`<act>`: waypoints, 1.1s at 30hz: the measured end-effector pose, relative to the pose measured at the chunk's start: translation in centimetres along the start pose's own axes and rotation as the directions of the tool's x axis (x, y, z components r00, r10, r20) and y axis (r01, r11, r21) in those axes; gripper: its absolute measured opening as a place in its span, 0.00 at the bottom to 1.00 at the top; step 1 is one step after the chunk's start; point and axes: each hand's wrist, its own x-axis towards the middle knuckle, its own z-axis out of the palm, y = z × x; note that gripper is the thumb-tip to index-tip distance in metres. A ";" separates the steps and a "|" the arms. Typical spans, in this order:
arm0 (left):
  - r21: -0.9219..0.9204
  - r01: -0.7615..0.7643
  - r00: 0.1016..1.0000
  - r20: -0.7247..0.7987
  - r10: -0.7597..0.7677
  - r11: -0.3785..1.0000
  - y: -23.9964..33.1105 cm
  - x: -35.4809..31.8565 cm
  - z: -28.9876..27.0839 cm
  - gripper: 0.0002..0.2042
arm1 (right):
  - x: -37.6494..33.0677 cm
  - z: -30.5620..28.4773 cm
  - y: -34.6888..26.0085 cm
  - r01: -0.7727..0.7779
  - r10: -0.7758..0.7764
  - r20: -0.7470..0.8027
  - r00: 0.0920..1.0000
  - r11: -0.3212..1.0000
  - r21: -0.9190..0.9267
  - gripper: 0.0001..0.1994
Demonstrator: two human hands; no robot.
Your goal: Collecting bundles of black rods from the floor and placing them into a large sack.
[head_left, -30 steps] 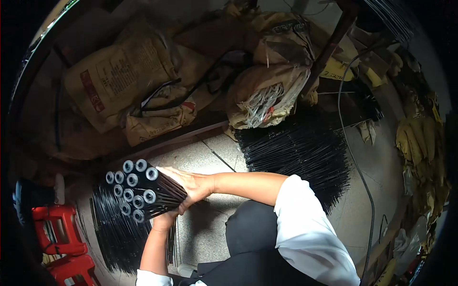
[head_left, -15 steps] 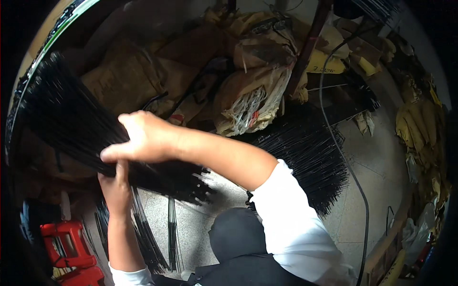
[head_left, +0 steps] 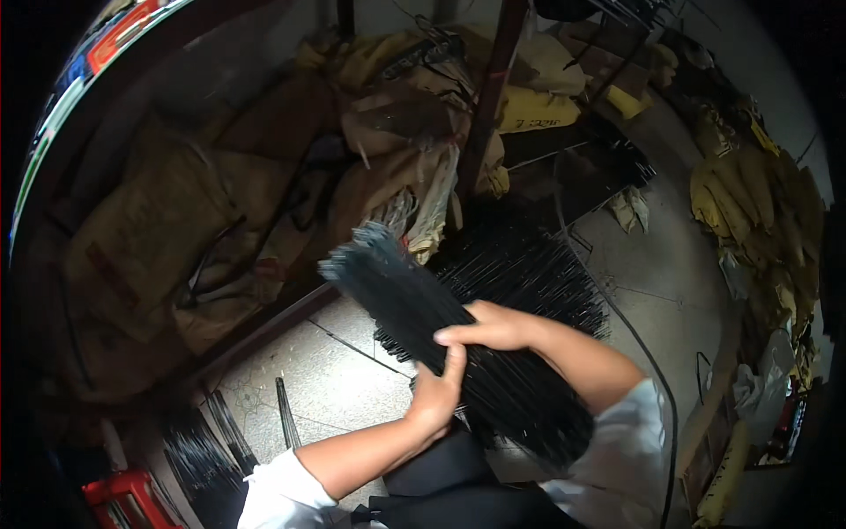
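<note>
A thick bundle of thin black rods slants across the space in front of me, its pale-tipped end at the upper left. My left hand is closed around its near side, thumb across the rods. From the far side my right hand grips the same bundle, its thumb close to the left thumb. The fingers beneath the bundle are hidden. Behind it on the floor lies a large pile of similar black rods, partly covered by the bundle and my right arm.
More black rods lie at the lower left, beside a red plastic object. Brown sacks fill the far left. A dark post stands beyond the pile. A black cable crosses the floor; yellowish gloves are heaped at right.
Both hands have carried the bundle from the far left to the middle, over the floor pile. It has turned, and its loose fan of rods now looks tighter. My view has shifted too.
</note>
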 end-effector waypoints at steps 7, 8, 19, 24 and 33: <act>0.365 0.420 0.816 0.248 -0.522 0.831 -2.9 5.8 6.6 0.52 | -8.2 -2.7 11.5 -0.224 0.400 -0.263 0.878 0.828 0.513 0.28; 0.395 0.407 0.815 0.251 -0.523 0.824 -2.7 6.7 7.4 0.50 | -8.5 -3.7 11.5 -0.206 0.413 -0.312 0.856 0.824 0.528 0.29; 0.053 0.448 0.883 0.131 -0.451 0.893 -9.3 16.8 -0.1 0.53 | 6.4 -8.6 15.7 -0.710 0.217 -0.734 0.643 0.527 -0.466 0.64; 0.259 0.112 0.938 0.291 -0.188 0.959 -8.0 12.4 -5.9 0.42 | 7.4 -7.0 15.5 -0.526 -0.014 -0.713 0.701 0.664 -0.531 0.58; 0.581 0.241 0.931 -0.363 -0.017 0.777 -14.7 -0.3 -33.2 0.27 | 7.7 -4.7 16.5 -0.709 -0.093 -0.778 0.622 0.355 -0.610 0.50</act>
